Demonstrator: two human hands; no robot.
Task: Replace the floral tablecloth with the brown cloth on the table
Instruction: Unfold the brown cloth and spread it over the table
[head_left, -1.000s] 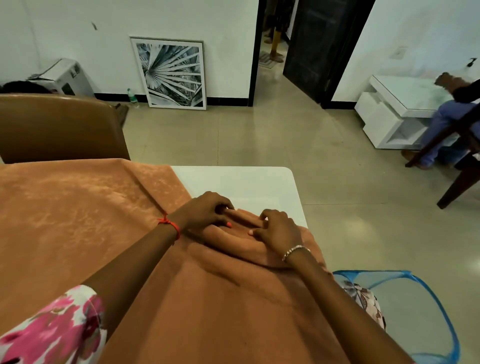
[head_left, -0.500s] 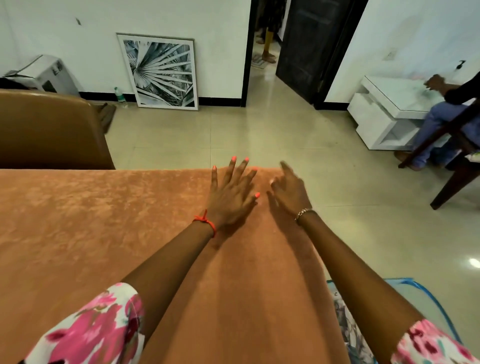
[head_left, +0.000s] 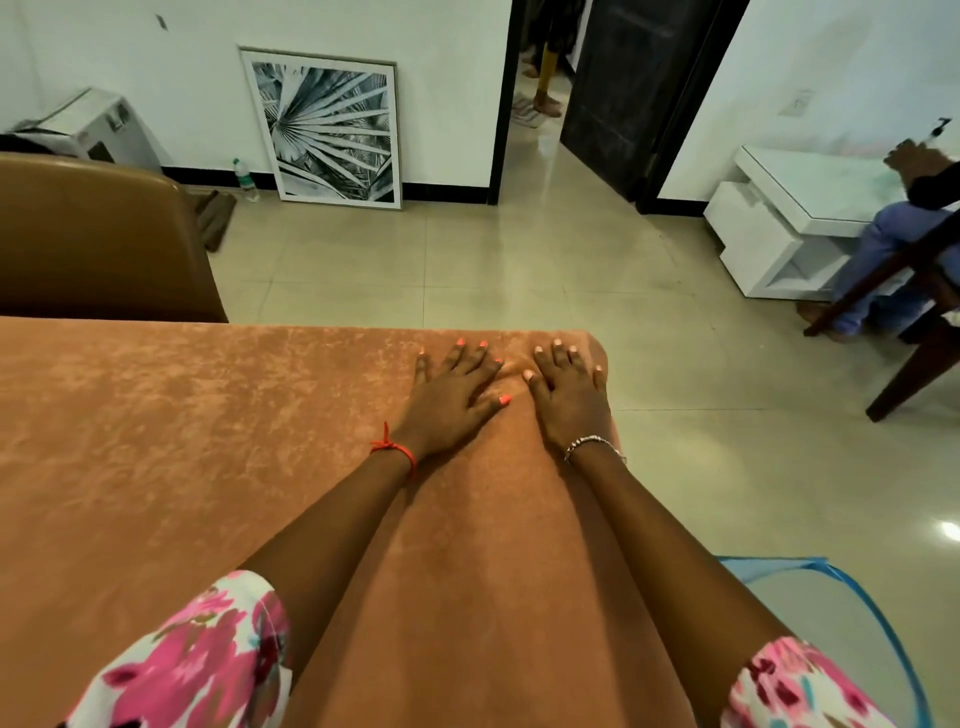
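We see the brown cloth (head_left: 182, 467) spread flat over the table, covering the top out to the rounded far right corner. It is a rust-brown, suede-like fabric with paler mottled patches, smooth apart from a small ripple between the hands. Behind its far edge at the left stands a brown padded chair (head_left: 104, 234), and by the wall a white box (head_left: 98, 130) carries dark marks we cannot read. A small bottle (head_left: 244, 179) near it has a label too small to make out, and a framed leaf print (head_left: 327, 130) leans on the wall. Near the cloth's far right corner the left hand (head_left: 452, 395), a red thread at its wrist, lies palm down with fingers spread straight, pressing the cloth. Just beside it the right hand (head_left: 569, 400), with a bead bracelet, rests the same way, flat and gripping nothing. At lower right a blue mesh basket (head_left: 831, 639) sits on the floor.
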